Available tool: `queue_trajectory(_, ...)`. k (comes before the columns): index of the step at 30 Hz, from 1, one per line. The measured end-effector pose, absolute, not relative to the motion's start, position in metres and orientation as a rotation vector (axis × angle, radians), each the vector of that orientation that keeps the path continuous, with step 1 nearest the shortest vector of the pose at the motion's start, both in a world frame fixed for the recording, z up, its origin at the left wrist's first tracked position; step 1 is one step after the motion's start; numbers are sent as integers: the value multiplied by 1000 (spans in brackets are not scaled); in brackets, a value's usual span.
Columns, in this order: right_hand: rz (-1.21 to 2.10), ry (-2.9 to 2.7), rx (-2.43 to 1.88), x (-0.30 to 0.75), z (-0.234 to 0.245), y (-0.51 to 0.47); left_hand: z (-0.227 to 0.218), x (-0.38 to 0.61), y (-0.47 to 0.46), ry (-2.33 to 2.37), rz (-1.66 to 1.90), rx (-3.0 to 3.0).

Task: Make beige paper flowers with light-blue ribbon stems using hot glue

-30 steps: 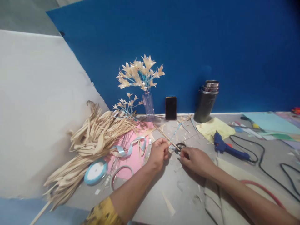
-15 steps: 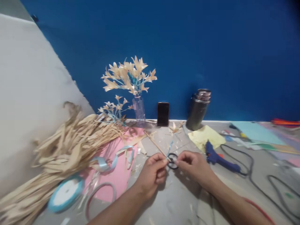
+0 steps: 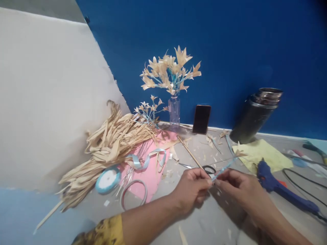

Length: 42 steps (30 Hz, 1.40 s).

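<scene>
One vase (image 3: 174,111) holds straw flowers (image 3: 170,69) (left hand (image 3: 191,189) pinches stem (image 3: 226,166))

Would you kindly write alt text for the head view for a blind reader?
The left hand and right hand pinch a thin blue stem tipped with a straw flower over a cluttered table. Scissors lie behind them, a glue gun to the right, dried leaves and a ribbon spool to the left.
</scene>
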State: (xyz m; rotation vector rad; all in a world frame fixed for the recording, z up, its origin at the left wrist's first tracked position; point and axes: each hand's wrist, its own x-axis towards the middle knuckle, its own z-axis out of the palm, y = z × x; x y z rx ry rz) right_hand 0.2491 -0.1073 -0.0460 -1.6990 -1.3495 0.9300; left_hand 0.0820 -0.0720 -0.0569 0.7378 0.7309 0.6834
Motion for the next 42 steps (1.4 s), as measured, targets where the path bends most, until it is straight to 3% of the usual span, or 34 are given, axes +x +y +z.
queue_trajectory(9,1464,-977,-1402,250,-45,-110,-55,81,-71,710,669,716)
queue_trajectory(25,1088,-1354,-1528,244,-36,-114,-58,82,-78,595,587,647)
queue_trajectory(42,1017,-1362,-1498,249,-33,-112,-60,76,-72,631,624,740)
